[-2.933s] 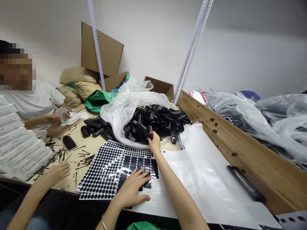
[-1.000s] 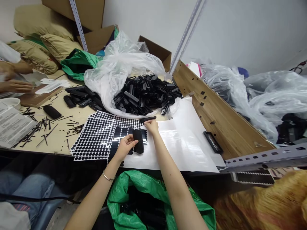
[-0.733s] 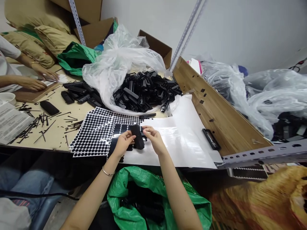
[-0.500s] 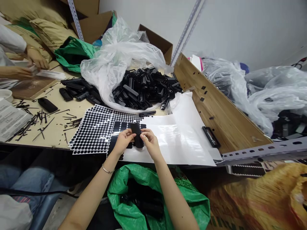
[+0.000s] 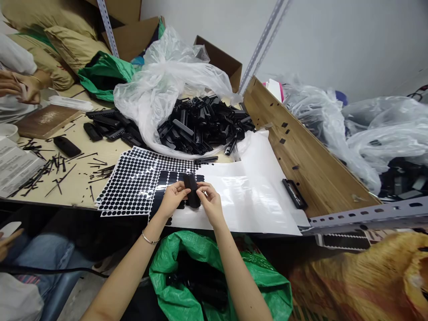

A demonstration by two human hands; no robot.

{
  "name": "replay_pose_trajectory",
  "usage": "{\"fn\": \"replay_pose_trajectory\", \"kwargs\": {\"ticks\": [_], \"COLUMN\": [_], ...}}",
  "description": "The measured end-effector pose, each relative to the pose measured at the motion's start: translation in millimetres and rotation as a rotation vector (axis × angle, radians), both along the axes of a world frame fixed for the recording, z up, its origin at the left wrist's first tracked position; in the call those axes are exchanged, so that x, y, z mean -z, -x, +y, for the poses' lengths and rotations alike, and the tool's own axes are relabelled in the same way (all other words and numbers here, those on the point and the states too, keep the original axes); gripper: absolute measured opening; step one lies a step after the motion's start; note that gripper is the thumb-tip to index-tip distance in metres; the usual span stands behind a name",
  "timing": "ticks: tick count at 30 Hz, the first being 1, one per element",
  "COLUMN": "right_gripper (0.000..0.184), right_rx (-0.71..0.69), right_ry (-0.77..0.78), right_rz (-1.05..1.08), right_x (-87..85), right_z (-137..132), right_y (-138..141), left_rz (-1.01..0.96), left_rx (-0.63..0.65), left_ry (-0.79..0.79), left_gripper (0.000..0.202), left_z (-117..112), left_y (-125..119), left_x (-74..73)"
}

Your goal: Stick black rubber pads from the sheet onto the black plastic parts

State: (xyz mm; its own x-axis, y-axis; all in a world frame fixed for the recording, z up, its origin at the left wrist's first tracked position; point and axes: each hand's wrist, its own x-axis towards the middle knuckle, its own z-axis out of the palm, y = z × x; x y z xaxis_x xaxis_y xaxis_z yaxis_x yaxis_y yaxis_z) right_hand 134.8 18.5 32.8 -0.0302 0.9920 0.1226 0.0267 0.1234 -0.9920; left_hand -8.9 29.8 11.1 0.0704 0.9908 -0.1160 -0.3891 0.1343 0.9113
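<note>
Between my two hands stands a long black plastic part [image 5: 192,191], held over the sticker sheets near the table's front edge. My left hand [image 5: 174,197] pinches its left side with thumb and fingers. On its right side, the thumb and fingers of my right hand [image 5: 210,198] are closed on the same part. Beneath and to the left lie white sheets of round black stickers [image 5: 129,185]. A sheet with larger black stickers [image 5: 162,187] sits partly under my left hand. White backing paper [image 5: 247,200] extends to the right.
A heap of black plastic parts [image 5: 207,120] lies behind, with clear plastic bags [image 5: 147,102] around it. A wooden board [image 5: 301,151] borders the right side. Below the edge hangs an open green sack [image 5: 167,276]. At far left a co-worker's hands [image 5: 26,87] hold something pale.
My hands keep hold of the black part in almost the same place. At far left the co-worker's hands have drawn back and up from the brown board; another hand with a white object appears below.
</note>
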Motion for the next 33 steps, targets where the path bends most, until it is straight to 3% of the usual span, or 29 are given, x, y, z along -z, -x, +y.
{"fn": "replay_pose_trajectory", "kwargs": {"ticks": [6, 12, 15, 18, 23, 28, 30, 33], "right_gripper": [0.024, 0.04, 0.049, 0.043, 0.052, 0.012, 0.006, 0.013], "right_rx": [0.048, 0.162, 0.058, -0.06, -0.265, -0.123, -0.083, 0.013], "right_ry": [0.013, 0.105, 0.151, 0.169, 0.115, -0.04, -0.066, -0.118], "right_rz": [0.006, 0.119, 0.103, 0.073, -0.201, -0.671, -0.811, -0.865], "right_x": [3.1, 6.8, 7.0, 2.6, -17.6, -18.4, -8.8, 7.5], "right_z": [0, 3, 6, 11, 37, 46, 35, 10], "right_y": [4, 5, 4, 3, -12, -35, -38, -31], "left_rz": [-0.001, -0.012, -0.005, -0.004, -0.092, -0.312, -0.353, -0.347], "left_rx": [-0.004, 0.023, 0.03, 0.027, -0.011, -0.227, -0.245, -0.21], "left_ry": [0.001, 0.011, 0.012, 0.013, -0.007, 0.005, 0.01, 0.002], "left_gripper": [0.038, 0.039, 0.039, 0.039, 0.042, 0.039, 0.036, 0.033], "left_z": [0, 1, 1, 2, 2, 5, 6, 6], "left_y": [-1, 0, 0, 0, 0, 2, 2, 1], "left_x": [-1.8, -2.9, -2.2, -1.4, 1.6, 7.2, 8.6, 9.8]}}
